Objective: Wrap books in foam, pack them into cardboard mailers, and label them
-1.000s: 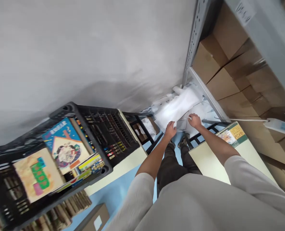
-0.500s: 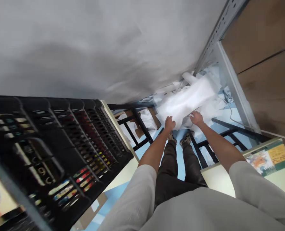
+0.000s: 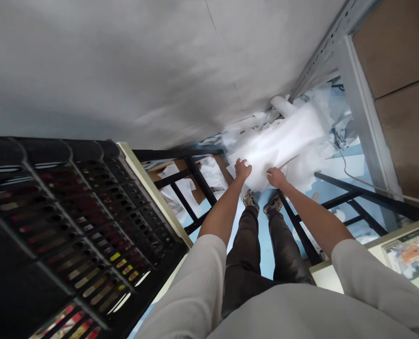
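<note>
Because rumpled beyond the shoes [image 3: 273, 204], likely light, limp and slippery; best to pinch the white packing sheet [image 3: 287, 140] by its near edge, with left hand [image 3: 243, 169] loosely splayed, right hand [image 3: 276, 178] curled narrow there; cannot tell whether gripping.

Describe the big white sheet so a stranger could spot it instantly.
Start at the grey wall across the top and follow its foot to the right. The white sheet lies there, by the left hand and right hand. It's broader and smoother than the crumpled white pieces in the boxes to its left.
</note>
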The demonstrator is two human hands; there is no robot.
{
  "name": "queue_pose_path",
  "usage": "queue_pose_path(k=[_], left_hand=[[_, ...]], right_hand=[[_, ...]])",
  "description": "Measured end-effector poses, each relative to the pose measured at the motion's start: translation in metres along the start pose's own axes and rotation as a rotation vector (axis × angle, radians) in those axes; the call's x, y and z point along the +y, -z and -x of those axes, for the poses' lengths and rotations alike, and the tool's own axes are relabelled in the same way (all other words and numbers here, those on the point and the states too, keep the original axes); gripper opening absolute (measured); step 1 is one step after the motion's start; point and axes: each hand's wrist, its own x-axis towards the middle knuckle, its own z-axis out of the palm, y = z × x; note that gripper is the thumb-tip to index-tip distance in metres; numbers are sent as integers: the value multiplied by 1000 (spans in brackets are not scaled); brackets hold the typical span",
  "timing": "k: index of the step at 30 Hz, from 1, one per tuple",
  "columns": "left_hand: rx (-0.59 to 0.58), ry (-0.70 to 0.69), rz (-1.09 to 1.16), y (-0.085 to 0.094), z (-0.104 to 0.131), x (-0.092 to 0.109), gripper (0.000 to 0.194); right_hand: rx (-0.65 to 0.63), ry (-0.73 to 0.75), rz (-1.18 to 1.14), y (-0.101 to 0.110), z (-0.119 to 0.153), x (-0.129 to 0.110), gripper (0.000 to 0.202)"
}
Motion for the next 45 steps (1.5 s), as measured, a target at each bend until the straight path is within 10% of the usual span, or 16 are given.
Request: queue_pose_path(k=[13, 24, 36, 45], left_hand=[[51, -247, -112, 14, 26, 20, 65], [-75, -648, -176, 13, 150, 98, 68], [-77, -927, -108, 44, 300, 142, 62], [-145, -1084, -274, 107, 375, 162, 51]], right_hand=[[85, -93, -241, 11, 0, 5, 31], [206, -209, -688, 109, 46, 11, 42], [362, -362, -699, 195, 202, 14, 13], [563, -388, -1169, 188, 399, 18, 27]])
